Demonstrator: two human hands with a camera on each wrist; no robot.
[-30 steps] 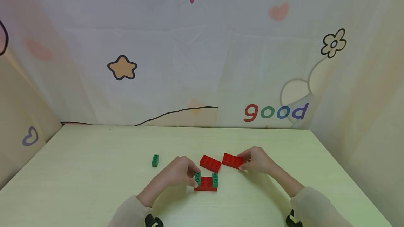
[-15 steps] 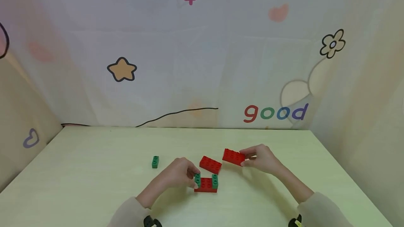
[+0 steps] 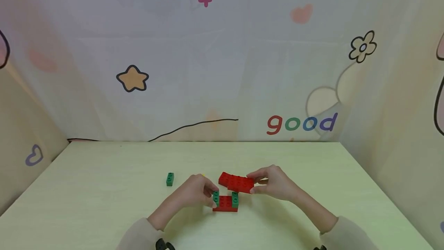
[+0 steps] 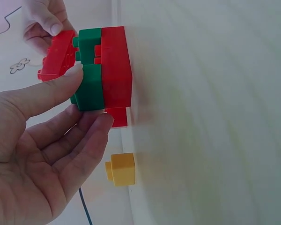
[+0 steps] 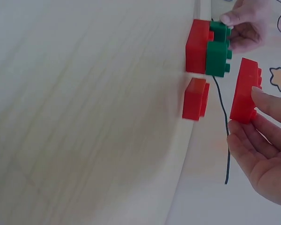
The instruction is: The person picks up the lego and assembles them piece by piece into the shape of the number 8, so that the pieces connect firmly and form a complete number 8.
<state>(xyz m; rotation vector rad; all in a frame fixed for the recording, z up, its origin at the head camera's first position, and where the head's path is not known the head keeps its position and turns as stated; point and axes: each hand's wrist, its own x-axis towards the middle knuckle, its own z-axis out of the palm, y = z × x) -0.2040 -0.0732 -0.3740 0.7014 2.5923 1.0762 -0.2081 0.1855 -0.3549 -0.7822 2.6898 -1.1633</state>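
On the table a red brick carries two green bricks, one on each end. My left hand pinches the left green brick between thumb and fingers. In the air behind this stack, my right hand grips another red brick by its right end, studs up. The right wrist view shows that raised brick apart from the stack, with thumb and fingers of the hand on its two sides. A further red brick lies on the table, partly covered by the held one in the head view.
A small green brick stands on the table at the left. Beyond my left hand is a yellow brick, nearly hidden in the head view. A printed cloth hangs behind the table's back edge.
My right hand has lifted its red brick off the table and carried it left, nearer the stack. My left hand has kept its grip on the green brick.
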